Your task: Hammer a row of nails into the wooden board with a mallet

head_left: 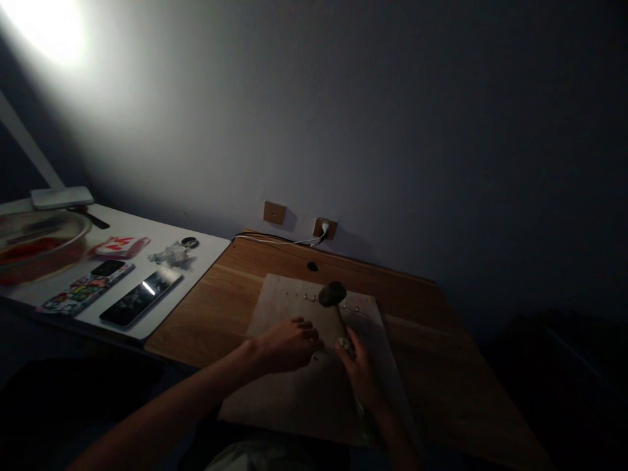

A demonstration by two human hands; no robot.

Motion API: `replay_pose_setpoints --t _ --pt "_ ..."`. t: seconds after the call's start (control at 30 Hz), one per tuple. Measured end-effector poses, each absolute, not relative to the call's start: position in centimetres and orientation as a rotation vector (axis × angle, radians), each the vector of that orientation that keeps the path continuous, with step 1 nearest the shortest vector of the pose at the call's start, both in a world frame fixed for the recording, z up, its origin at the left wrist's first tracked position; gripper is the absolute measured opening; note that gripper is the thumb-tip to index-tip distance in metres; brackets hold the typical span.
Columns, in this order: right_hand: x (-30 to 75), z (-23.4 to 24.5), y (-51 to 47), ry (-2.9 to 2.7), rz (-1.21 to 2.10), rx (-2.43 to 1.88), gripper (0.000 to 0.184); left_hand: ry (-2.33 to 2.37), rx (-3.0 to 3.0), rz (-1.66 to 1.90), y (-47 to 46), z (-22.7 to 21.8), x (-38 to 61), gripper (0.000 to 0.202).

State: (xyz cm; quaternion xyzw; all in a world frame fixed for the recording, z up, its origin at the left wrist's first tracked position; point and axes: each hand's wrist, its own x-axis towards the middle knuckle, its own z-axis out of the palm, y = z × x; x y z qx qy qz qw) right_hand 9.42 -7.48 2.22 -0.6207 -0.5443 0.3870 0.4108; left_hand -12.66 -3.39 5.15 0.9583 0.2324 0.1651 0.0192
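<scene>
My right hand [360, 369] is wrapped round the handle of a mallet [332, 294] with a dark, rounded head. The mallet's head is raised over the far part of a pale flat board [275, 392]. My left hand [294, 345] is closed, its fingers curled down close to the board. A tiny shiny piece [314, 357] shows just below those fingers; whether they grip it is hidden. Small metal pins [309, 297] stick up from the board left of the mallet head, and more small metal pieces [353, 308] show to its right.
The board lies on a brown wooden table [210, 307]. On a white table [147, 229] at left are a phone [142, 297], a patterned case [83, 288], crumpled plastic [173, 255], a tape roll [190, 242], and a clear bowl [73, 232]. Cables run to a wall socket [331, 229].
</scene>
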Motion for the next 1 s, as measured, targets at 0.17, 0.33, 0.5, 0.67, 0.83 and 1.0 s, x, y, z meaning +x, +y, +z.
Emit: replay_pose_setpoints --t 0.17,0.33,0.5,0.67,0.83,1.0 --pt "10.9 1.8 -9.4 -1.368 0.955 -1.576 0.067 0.692 3.215 0.382 -5.9 4.5 -10.0 0.007" --pt "11.7 1.9 -10.8 -1.376 1.003 -1.606 0.067 0.694 3.161 0.419 -5.2 4.1 -10.1 0.010" --pt "11.9 1.6 -11.4 -1.339 1.072 -1.667 0.067 0.906 2.593 0.712 -1.0 4.6 -12.4 0.021" --pt "11.6 1.5 -11.6 -1.216 1.256 -1.734 0.082 1.334 2.109 1.081 4.8 2.9 -14.9 0.022" --pt "11.6 1.3 -11.5 -1.190 1.261 -1.681 0.084 1.348 2.103 1.013 6.4 1.2 -15.5 0.026" --pt "11.7 1.1 -11.4 -1.189 1.232 -1.641 0.080 1.394 2.096 1.036 5.8 1.0 -15.3 0.022"
